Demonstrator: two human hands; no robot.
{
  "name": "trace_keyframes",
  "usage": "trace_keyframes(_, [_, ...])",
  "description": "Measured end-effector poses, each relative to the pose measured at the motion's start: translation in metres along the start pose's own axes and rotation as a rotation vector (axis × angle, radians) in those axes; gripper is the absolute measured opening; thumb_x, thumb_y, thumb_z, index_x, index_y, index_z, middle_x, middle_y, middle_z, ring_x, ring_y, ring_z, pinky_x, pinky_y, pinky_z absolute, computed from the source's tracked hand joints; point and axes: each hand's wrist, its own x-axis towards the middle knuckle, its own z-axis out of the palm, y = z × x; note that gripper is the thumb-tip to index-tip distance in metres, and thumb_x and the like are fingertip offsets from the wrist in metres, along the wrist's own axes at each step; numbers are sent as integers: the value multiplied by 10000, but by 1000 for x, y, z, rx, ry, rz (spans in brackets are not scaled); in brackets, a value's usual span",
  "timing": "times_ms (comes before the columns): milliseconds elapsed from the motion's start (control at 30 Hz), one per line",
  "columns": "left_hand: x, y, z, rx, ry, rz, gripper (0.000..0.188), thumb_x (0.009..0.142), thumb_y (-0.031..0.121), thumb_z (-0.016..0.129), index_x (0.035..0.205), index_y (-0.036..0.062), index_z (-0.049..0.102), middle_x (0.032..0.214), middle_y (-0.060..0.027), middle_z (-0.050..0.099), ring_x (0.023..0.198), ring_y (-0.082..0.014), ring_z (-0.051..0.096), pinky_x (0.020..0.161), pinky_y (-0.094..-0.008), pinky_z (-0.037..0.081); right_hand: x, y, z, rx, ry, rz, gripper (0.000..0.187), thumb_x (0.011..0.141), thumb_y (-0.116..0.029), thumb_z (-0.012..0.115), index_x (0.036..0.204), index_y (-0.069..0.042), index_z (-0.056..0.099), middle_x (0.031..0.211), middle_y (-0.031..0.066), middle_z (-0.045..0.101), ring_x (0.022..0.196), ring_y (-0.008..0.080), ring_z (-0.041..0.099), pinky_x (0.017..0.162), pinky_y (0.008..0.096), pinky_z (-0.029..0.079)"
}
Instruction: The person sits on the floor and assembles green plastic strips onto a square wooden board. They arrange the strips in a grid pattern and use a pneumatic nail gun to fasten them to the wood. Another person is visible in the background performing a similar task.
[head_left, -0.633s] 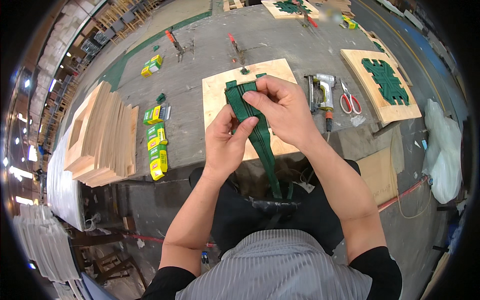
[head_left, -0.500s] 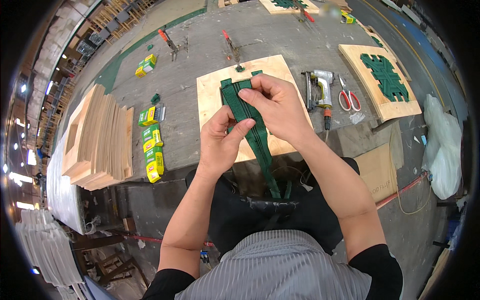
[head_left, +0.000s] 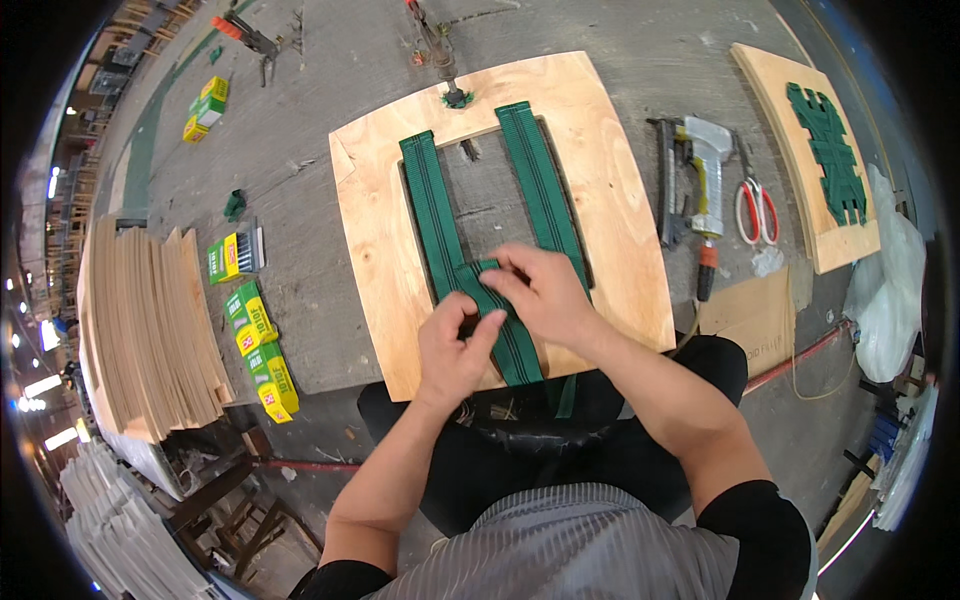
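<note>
A wooden panel [head_left: 622, 190] with a large rectangular opening lies on the workbench in front of me. Two dark green webbing straps run lengthwise over its opening, a left strap [head_left: 432, 200] and a right strap [head_left: 541, 180]. Over the near part of the opening I hold a folded webbing strap [head_left: 510, 335] that slants toward my lap. My right hand [head_left: 548, 296] pinches its upper end between thumb and fingers. Just below, my left hand [head_left: 452, 345] grips its left edge, fingers curled. Whether this piece joins the left strap is hidden by my hands.
A toggle clamp [head_left: 436, 55] stands at the panel's far edge. To the right lie a staple gun [head_left: 708, 170], red-handled scissors [head_left: 757, 212] and a panel with woven green webbing [head_left: 828, 150]. At left are staple boxes [head_left: 250, 318] and stacked wooden frames [head_left: 150, 320].
My hands have come lower and nearer, bringing the held webbing down from the panel's far part. The two lengthwise straps and the opening now show. My view has shifted closer to the bench.
</note>
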Motion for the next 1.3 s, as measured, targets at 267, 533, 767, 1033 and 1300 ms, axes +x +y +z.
trace_keyframes(267, [3, -5, 5, -56, 39, 47, 134, 938, 94, 736, 907, 19, 629, 793, -20, 570, 681, -101, 498, 615, -266, 414, -3, -2, 1, 62, 61, -5, 166, 962, -104, 662, 1087, 1, 693, 836, 120, 673, 727, 214, 641, 663, 315, 501])
trace_keyframes(533, [-1, 3, 10, -93, 122, 73, 205, 949, 128, 735, 855, 36, 579, 725, 13, 532, 676, -65, 482, 592, -262, 407, -7, 8, 2, 155, 71, -5, 173, 971, -132, 679, 1066, 13, 679, 796, 75, 642, 712, 125, 602, 650, 289, 476])
trace_keyframes(767, [-30, 34, 1, -390, -36, -8, 156, 1003, 130, 687, 976, 62, 549, 864, 47, 536, 800, -41, 475, 702, -230, 409, -47, -29, 0, 336, 146, -162, 326, 977, -86, 668, 1283, -6, 587, 781, -3, 603, 698, 57, 520, 635, 239, 420])
trace_keyframes(1033, [-59, 85, -4, -649, 21, -7, 75, 1012, 114, 672, 1011, 51, 632, 922, 34, 631, 853, -50, 559, 794, -226, 446, -116, -68, 1, 280, 249, -324, 399, 956, -45, 683, 1307, -35, 494, 798, 32, 618, 705, 76, 551, 652, 252, 452])
trace_keyframes(1300, [-72, 77, -18, -379, -101, -88, 207, 986, 190, 707, 1063, 5, 654, 972, -30, 651, 899, -127, 603, 817, -279, 479, -132, -64, -6, 160, 195, -322, 223, 956, -30, 684, 1144, -25, 565, 824, 8, 596, 741, 62, 555, 668, 244, 460])
